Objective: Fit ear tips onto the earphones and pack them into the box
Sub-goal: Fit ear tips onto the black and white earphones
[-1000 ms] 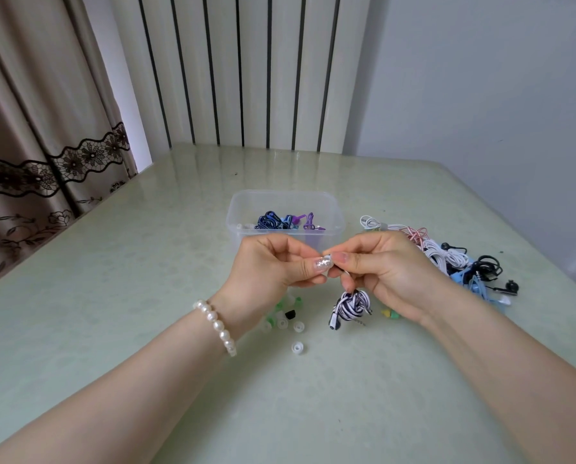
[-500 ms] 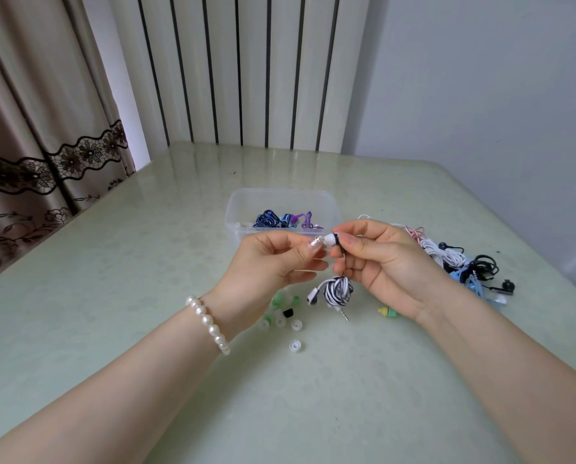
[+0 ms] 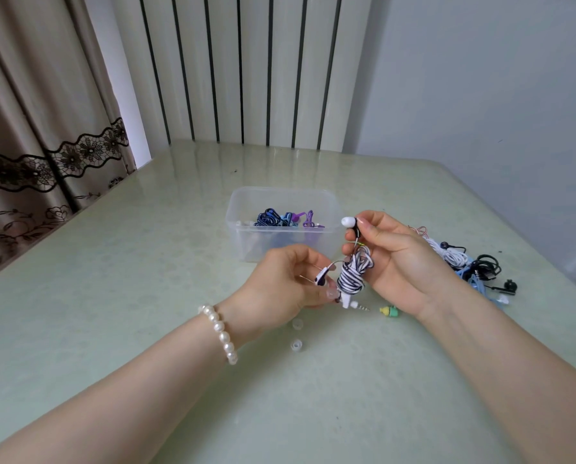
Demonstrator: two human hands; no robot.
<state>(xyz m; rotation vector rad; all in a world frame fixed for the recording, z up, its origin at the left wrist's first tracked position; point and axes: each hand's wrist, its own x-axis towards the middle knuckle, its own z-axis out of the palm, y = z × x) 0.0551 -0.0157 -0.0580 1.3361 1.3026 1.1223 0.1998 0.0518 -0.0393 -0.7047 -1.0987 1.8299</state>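
While the black-and-white striped coiled earphone cable (image 3: 351, 274) hangs between both hands, its white-tipped earbud (image 3: 349, 222) is pinched by the right hand (image 3: 397, 259), and the second earbud (image 3: 321, 275) by the left hand (image 3: 279, 283). Just beyond them the clear plastic box (image 3: 246, 239) is seen on the pale green desk (image 3: 146, 262).

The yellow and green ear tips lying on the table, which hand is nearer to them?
Right. The right hand hangs just above and behind the yellow and green ear tips, its wrist almost over them. The left hand sits further off to their left, past the striped earphone bundle.
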